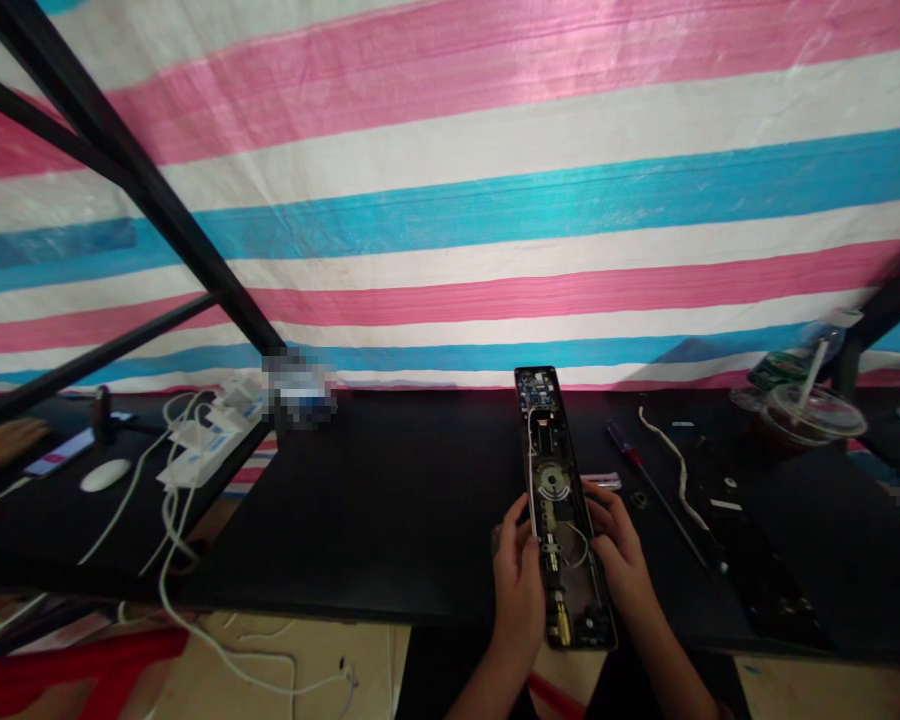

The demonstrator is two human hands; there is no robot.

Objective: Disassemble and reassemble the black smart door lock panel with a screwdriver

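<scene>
Between my two hands is a long black device housing, its inside facing up. A blue circuit board, a round metal part, thin white wires and a brass-coloured fitting show inside it. My left hand closes on its left edge, with the thumb along the rim. On the opposite edge, my right hand grips with the thumb on top and fingers behind. The housing's far end tilts up over the table, and its near end reaches past the table's front edge above my lap.
Right of the housing lie a screwdriver, a white cable and a dark flat panel. Farther right stands a lidded drink cup. Leftward are a power strip, a white mouse, a phone and another person's hand.
</scene>
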